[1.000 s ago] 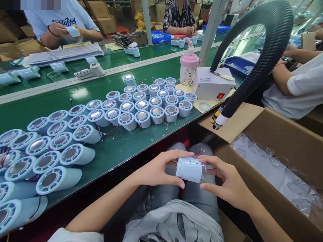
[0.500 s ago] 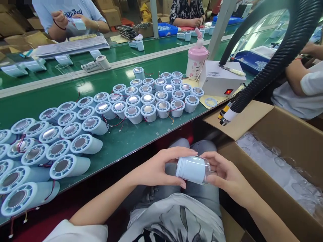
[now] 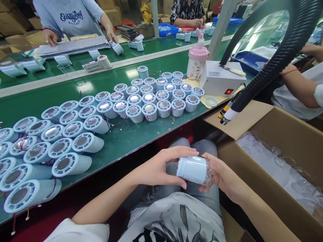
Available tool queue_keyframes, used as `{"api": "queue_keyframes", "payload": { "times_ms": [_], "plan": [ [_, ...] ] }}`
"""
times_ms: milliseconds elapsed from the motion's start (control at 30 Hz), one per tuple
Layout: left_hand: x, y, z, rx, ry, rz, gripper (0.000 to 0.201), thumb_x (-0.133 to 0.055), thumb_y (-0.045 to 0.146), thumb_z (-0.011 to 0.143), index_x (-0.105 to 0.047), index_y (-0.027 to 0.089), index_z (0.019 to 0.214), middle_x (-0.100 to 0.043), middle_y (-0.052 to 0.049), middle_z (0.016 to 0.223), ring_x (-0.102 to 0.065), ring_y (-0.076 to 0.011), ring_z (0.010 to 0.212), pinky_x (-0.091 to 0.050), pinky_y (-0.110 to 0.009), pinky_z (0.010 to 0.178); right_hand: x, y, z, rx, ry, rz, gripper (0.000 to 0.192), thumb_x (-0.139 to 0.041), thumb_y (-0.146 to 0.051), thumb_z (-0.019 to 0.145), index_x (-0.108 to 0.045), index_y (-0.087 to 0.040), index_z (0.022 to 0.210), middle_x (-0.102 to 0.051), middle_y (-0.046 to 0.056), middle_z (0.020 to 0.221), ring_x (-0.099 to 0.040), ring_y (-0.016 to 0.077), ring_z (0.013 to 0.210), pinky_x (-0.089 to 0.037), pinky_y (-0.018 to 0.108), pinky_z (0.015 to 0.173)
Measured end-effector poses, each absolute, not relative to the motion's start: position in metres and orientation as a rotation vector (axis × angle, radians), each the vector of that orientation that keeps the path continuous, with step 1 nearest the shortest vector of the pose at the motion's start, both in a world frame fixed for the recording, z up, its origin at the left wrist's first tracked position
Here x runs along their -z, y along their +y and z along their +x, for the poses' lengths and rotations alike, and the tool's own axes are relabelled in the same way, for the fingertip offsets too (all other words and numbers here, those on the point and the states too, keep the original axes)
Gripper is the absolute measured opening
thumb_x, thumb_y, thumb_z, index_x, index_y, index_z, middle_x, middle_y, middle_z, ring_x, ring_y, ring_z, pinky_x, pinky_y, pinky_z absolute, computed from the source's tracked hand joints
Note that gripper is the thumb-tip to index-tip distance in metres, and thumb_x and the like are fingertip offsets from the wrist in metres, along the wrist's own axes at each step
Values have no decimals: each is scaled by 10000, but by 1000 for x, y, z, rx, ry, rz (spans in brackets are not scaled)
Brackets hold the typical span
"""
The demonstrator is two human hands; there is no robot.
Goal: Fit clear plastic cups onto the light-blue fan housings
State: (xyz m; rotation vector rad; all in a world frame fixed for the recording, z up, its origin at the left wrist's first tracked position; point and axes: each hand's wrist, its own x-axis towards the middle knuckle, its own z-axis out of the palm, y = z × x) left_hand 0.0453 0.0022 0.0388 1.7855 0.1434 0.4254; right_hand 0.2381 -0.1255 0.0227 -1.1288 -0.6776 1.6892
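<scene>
Over the lap, just in front of the green table [image 3: 131, 137], the left hand [image 3: 161, 168] and the right hand [image 3: 222, 176] grip a pale blue cylinder [image 3: 193, 169] lying sideways between them, the left at its ribbed end, the right at its clear end. On the table stand rows of similar cylinders [image 3: 148, 97], some tipped over. At the table's right end sit a white box [image 3: 222, 82] and a pink bottle [image 3: 196, 62]. Right of the table is an open carton [image 3: 277, 134], with a black hose [image 3: 275, 57] arching above.

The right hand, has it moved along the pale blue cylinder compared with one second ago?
Yes. The right hand has closed up over the clear end of the pale blue cylinder, moving left toward the left hand, judged against the person's lap.
</scene>
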Motion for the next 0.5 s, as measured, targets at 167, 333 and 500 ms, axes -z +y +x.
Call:
{"api": "queue_keyframes", "payload": {
  "times_ms": [167,333,500],
  "plan": [
    [-38,2,44,-435,139,1833,739,-837,259,665,-539,295,1340,-537,-99,1396,-507,-288,1287,-398,-419,1088,-17,-125,234,-1722,-669,-1094,450,-534,-631,857,-530,-182,872,-683,14,614,-667,139,485,-504,178,424],
    [-37,1,42,-476,133,1920,763,-832,265,675,-509,293,1365,-541,-95,1401,-509,-283,1287,-385,-424,1099,-19,-125,234,-1682,-706,-1111,429,-567,-615,844,-529,-192,907,-687,1,652,-674,137,525,-514,186,464],
    [-39,-2,40,-508,117,1993,817,-840,214,661,-474,318,1384,-540,-70,1408,-511,-254,1289,-377,-389,1110,-20,-126,235,-1657,-762,-1144,424,-566,-612,843,-521,-196,915,-684,0,679,-681,146,555,-518,205,500]
  ]
}}
